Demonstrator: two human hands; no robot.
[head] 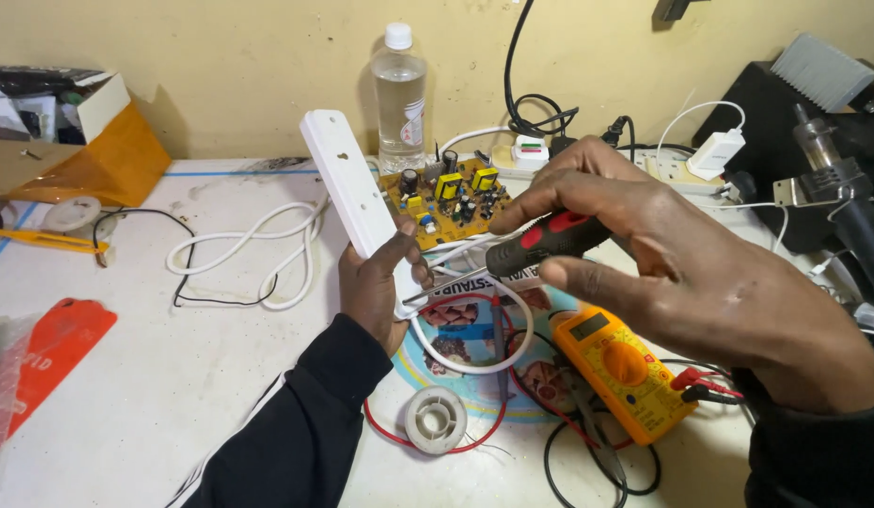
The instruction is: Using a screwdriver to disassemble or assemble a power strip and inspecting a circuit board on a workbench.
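White and cluttered, the bench (155,376) runs back to a yellowish wall. On the right hand (681,254), the fingers (550,202) are clenched around the red-and-black handle of a screwdriver (540,240); its metal shaft slants down-left, the tip touching the lower end of a long white plastic power strip (357,202). That strip is tilted upright, grasped near its lower end by the left hand (376,292), thumb on its front. A white cable (258,249) loops from the strip across the bench to the left. Just behind the hands lies a yellow circuit board (451,198) with small components, and behind that stands a clear plastic bottle (399,94) with a white cap. Below the right hand rests a yellow multimeter (620,372) with red and black leads, and near it a small spool of solder wire (435,419). An orange plastic packet (56,348) lies far left.
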